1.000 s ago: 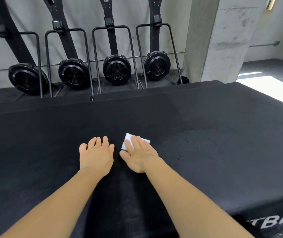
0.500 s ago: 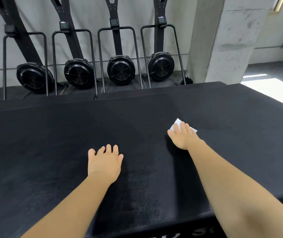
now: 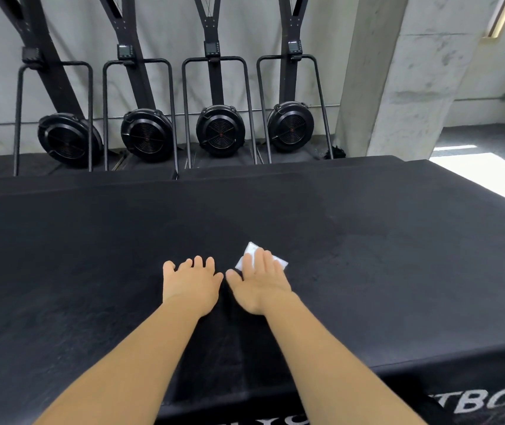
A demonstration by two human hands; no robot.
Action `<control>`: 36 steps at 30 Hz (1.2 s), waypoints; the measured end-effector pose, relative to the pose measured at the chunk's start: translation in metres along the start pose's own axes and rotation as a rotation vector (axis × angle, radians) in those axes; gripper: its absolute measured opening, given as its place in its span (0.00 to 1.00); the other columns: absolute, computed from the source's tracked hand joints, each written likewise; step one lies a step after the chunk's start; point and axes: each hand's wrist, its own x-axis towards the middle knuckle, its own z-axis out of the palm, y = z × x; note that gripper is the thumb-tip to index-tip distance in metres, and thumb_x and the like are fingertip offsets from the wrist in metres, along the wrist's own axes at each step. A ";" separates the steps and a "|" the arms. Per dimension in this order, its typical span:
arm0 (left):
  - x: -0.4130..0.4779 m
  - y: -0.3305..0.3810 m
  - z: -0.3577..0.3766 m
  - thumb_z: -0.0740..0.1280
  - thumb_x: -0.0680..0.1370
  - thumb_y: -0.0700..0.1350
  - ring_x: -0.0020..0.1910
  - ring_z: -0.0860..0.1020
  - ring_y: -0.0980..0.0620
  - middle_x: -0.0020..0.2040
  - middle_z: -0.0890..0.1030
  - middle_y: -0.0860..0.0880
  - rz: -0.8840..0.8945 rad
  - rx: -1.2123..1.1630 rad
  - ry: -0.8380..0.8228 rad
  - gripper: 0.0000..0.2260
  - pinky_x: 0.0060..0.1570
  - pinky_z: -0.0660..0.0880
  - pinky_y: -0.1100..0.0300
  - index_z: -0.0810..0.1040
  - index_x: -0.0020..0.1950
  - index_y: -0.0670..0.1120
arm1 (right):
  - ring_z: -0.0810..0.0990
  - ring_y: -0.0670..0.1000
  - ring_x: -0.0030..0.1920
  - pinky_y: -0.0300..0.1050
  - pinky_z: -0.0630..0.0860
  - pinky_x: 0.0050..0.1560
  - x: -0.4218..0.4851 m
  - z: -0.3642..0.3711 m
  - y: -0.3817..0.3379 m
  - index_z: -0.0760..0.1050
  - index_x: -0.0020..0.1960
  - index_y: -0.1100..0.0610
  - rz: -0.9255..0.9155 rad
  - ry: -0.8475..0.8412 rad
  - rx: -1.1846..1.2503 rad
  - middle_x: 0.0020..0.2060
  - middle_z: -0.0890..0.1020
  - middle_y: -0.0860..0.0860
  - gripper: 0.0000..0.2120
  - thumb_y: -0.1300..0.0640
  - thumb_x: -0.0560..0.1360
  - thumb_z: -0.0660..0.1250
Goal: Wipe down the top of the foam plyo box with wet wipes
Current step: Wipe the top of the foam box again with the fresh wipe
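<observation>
The black foam plyo box (image 3: 398,286) fills the lower half of the view, its top wide and matte. A folded white wet wipe (image 3: 249,253) lies on it near the middle. My right hand (image 3: 259,282) presses flat on the wipe with straight fingers, covering most of it. Right beside it, my left hand (image 3: 191,283) rests palm down on the bare box top, fingers slightly bent, holding nothing. A damper, shinier streak shows on the surface to the right of the wipe.
Several black ski-erg machines (image 3: 220,130) stand in a row against the grey wall behind the box. A concrete pillar (image 3: 398,72) rises at the back right. The box's front edge with white lettering (image 3: 478,406) runs along the bottom right.
My right hand slid the wipe out to the right and farther away, then back left to beside my left hand. The left hand stayed planted on the box top.
</observation>
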 end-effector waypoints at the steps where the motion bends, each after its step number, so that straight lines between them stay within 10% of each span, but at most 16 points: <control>1: 0.000 0.000 0.000 0.50 0.81 0.51 0.62 0.70 0.52 0.60 0.71 0.55 -0.002 0.002 -0.006 0.20 0.61 0.58 0.49 0.61 0.73 0.53 | 0.40 0.55 0.79 0.52 0.42 0.78 -0.002 0.004 -0.007 0.43 0.81 0.57 -0.027 -0.025 0.001 0.80 0.43 0.56 0.33 0.39 0.82 0.40; 6: -0.001 0.000 -0.001 0.48 0.82 0.51 0.61 0.71 0.53 0.59 0.71 0.55 -0.011 -0.012 0.009 0.20 0.61 0.58 0.49 0.60 0.73 0.53 | 0.34 0.51 0.79 0.49 0.36 0.77 0.001 0.004 -0.004 0.37 0.81 0.51 -0.107 -0.068 -0.029 0.80 0.37 0.52 0.30 0.40 0.83 0.38; 13: 0.001 0.001 0.004 0.42 0.83 0.55 0.67 0.67 0.51 0.68 0.67 0.53 -0.018 0.039 -0.010 0.23 0.67 0.54 0.45 0.53 0.78 0.51 | 0.56 0.58 0.74 0.51 0.55 0.73 0.031 -0.024 0.060 0.57 0.76 0.53 -0.001 0.065 0.003 0.72 0.59 0.54 0.24 0.45 0.83 0.45; 21: 0.003 0.001 0.006 0.42 0.83 0.55 0.69 0.66 0.51 0.70 0.67 0.53 -0.004 0.052 -0.012 0.24 0.67 0.53 0.45 0.52 0.78 0.51 | 0.58 0.54 0.71 0.49 0.56 0.69 0.041 -0.054 0.122 0.58 0.75 0.54 0.195 0.109 0.066 0.70 0.61 0.53 0.22 0.48 0.84 0.47; 36: 0.000 0.001 0.001 0.43 0.83 0.54 0.67 0.67 0.50 0.67 0.69 0.52 -0.013 -0.024 -0.033 0.22 0.67 0.54 0.45 0.56 0.76 0.50 | 0.51 0.56 0.76 0.53 0.50 0.76 -0.020 -0.010 0.030 0.51 0.79 0.58 0.060 0.044 -0.015 0.77 0.54 0.57 0.33 0.39 0.82 0.42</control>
